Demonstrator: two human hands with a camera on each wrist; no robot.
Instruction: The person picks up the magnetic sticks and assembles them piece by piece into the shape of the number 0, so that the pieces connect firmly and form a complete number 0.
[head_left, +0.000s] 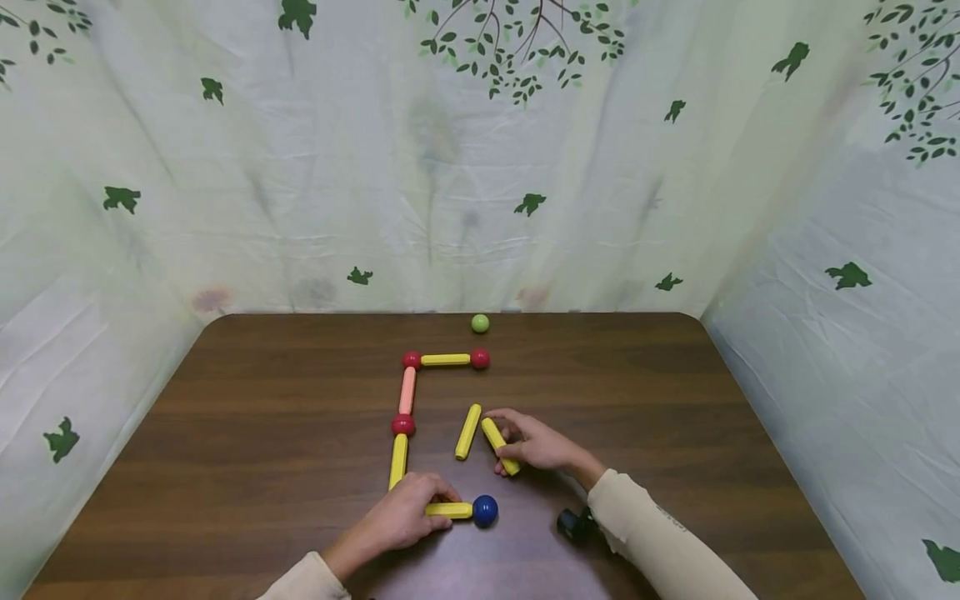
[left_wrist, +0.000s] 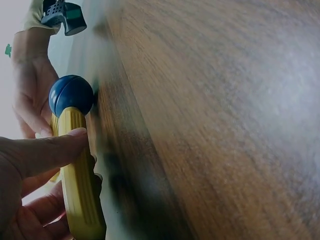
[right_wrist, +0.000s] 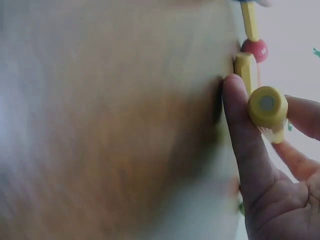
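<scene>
Near the front of the table, my left hand [head_left: 411, 510] pinches a yellow rod [head_left: 453, 511] between thumb and fingers. A blue ball [head_left: 485, 511] sits on that rod's right end; the hand hides its left end. My right hand [head_left: 542, 446] holds another yellow rod [head_left: 492, 435], whose round end with a grey disc faces the right wrist camera. Just left of it lies a loose yellow rod [head_left: 468, 432]. From under my left hand, a yellow rod [head_left: 398, 460] runs away to a red ball [head_left: 402, 425], joined to a pink rod [head_left: 407, 390].
Beyond the pink rod, a red ball [head_left: 412, 360] joins a yellow rod [head_left: 446, 360] that ends in another red ball [head_left: 480, 358]. A green ball [head_left: 480, 323] lies by the back edge of the brown table [head_left: 615, 367]. Leaf-patterned cloth [head_left: 337, 167] hangs behind.
</scene>
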